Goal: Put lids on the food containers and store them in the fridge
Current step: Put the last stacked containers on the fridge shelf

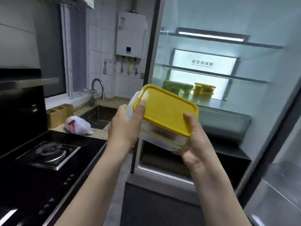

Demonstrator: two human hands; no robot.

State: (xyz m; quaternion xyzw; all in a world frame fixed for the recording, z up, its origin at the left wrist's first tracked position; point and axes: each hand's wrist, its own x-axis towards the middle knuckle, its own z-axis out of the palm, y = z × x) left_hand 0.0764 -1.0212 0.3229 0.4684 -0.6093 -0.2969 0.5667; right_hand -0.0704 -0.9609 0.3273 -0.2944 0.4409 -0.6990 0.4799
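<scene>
The open fridge (244, 22) fills the right side of my view, lit from inside, with glass shelves (211, 75) one above another and its door (276, 176) swung out at my right. To my left runs the black cooktop (48, 185) with a gas burner (48, 151), and beyond it the counter with a sink (101, 115) and a curved tap (97, 86). A white water heater (130, 35) hangs on the tiled wall above. A wooden box (58, 115) stands on the counter, and just beside it lies a crumpled white plastic bag (78, 125).

In front of the fridge opening I hold a clear food container (162, 137), tilted, its yellow lid (164, 108) on top; something reddish shows through the wall. My left hand (125, 124) clasps the left end, thumb pressed on the lid's edge and fingers wrapped underneath. My right hand (195, 144) clasps the near right corner, thumb lying on the lid and fingers curled beneath the base. Both grips are closed firmly on it.

Deep on a lower shelf sit two more boxes: a green-lidded container (177, 86) on the left and, just beside it, a yellow-lidded container (204, 89) that looks stacked, though blur keeps me from telling for sure.
</scene>
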